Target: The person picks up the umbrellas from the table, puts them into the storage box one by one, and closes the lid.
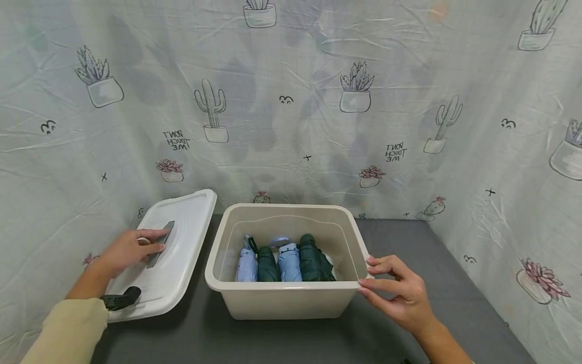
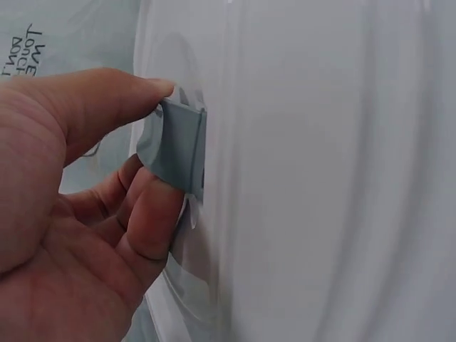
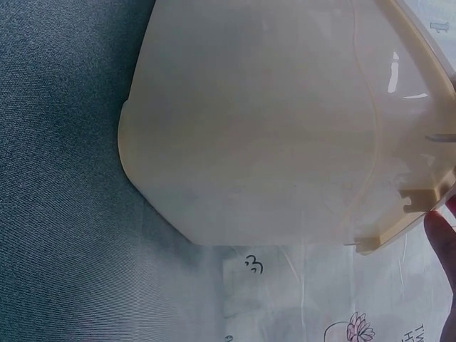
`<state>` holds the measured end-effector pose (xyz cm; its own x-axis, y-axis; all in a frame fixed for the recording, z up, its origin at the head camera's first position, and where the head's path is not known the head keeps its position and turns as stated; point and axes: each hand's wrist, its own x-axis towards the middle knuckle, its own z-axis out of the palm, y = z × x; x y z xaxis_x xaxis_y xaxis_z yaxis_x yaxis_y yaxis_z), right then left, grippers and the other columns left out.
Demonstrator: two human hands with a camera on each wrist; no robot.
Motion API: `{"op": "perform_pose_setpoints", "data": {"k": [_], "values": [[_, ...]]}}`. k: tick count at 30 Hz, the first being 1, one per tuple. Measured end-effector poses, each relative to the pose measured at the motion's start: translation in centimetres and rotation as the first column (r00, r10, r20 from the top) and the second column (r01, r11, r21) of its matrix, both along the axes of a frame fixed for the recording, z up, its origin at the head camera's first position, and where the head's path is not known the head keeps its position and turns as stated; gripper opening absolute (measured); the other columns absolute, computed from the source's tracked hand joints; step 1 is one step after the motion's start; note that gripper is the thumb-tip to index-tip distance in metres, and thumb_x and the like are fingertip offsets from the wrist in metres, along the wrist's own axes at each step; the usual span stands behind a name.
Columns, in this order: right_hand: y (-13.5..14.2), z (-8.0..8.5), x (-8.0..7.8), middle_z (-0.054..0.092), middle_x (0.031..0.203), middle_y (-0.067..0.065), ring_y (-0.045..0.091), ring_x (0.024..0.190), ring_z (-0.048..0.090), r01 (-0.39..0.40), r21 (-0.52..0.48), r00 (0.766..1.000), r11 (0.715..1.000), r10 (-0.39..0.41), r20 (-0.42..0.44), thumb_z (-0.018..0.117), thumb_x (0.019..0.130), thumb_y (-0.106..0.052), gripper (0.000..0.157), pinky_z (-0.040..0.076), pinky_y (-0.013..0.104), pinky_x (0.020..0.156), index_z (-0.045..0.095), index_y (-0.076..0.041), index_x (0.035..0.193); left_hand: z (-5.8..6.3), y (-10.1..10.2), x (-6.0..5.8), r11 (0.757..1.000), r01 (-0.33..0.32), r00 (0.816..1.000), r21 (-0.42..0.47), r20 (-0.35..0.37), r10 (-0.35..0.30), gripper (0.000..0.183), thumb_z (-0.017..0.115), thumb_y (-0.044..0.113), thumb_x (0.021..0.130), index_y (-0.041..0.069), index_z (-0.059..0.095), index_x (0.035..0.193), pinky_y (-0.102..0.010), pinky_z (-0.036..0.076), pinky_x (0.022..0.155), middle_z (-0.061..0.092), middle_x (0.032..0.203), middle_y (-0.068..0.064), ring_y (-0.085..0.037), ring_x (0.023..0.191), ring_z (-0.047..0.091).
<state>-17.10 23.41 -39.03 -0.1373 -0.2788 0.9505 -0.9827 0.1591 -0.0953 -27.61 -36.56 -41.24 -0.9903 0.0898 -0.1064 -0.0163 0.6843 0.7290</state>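
Observation:
In the head view my left hand [image 1: 129, 251] is on the left, over a white lid [image 1: 188, 258] that leans at a tilt. Its thumb and fingers pinch the grey handle [image 2: 174, 146] on the lid's face, as the left wrist view shows up close. My right hand [image 1: 400, 293] grips the rim at the near right corner of a beige storage box [image 1: 286, 303]. Inside the box, folded umbrellas stand side by side: a lavender one [image 1: 247, 265], a dark green one [image 1: 267, 265], a light blue one [image 1: 289, 263] and a larger dark green one [image 1: 311, 260].
The box stands on a dark grey tabletop [image 1: 391, 242]. A pale curtain [image 1: 291, 126] printed with cacti encloses the back and both sides. On my left wrist is a black band [image 1: 120, 299].

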Motion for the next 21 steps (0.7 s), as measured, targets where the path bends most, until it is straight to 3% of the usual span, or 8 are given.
{"op": "perform_pose_setpoints", "data": {"k": [3, 10, 21], "values": [[0.0, 0.1, 0.0, 0.063, 0.09, 0.019, 0.022, 0.113, 0.068, 0.006, 0.005, 1.0, 1.0, -0.006, 0.002, 0.083, 0.086, -0.011, 0.012, 0.053, 0.025, 0.104, 0.08, 0.001, 0.085, 0.6, 0.2, 0.1, 1.0, 0.013, 0.999, -0.008, -0.029, -0.014, 0.068, 0.076, 0.034, 0.093, 0.004, 0.051, 0.149, -0.031, 0.055, 0.067, 0.058, 0.122, -0.024, -0.022, 0.082, 0.059], [0.1, 0.1, 0.0, 0.063, 0.089, 0.019, 0.022, 0.112, 0.068, 0.015, 0.011, 1.0, 1.0, -0.015, 0.004, 0.084, 0.085, -0.011, 0.012, 0.053, 0.025, 0.104, 0.08, 0.0, 0.086, 2.2, 0.8, 0.2, 0.998, 0.057, 0.995, -0.002, -0.086, -0.057, 0.066, 0.075, 0.032, 0.093, 0.006, 0.052, 0.149, -0.03, 0.05, 0.061, 0.058, 0.089, -0.006, -0.018, 0.072, 0.057], [0.3, -0.1, 0.1, 0.063, 0.09, 0.018, 0.021, 0.113, 0.068, 0.023, 0.023, 1.0, 0.999, -0.023, 0.016, 0.083, 0.086, -0.012, 0.012, 0.053, 0.024, 0.104, 0.081, -0.001, 0.087, 4.7, 1.3, 0.7, 0.991, 0.133, 0.976, -0.033, -0.171, -0.136, 0.06, 0.076, 0.027, 0.093, 0.007, 0.056, 0.147, -0.027, 0.044, 0.061, 0.045, 0.094, -0.007, -0.012, 0.083, 0.045]]}}
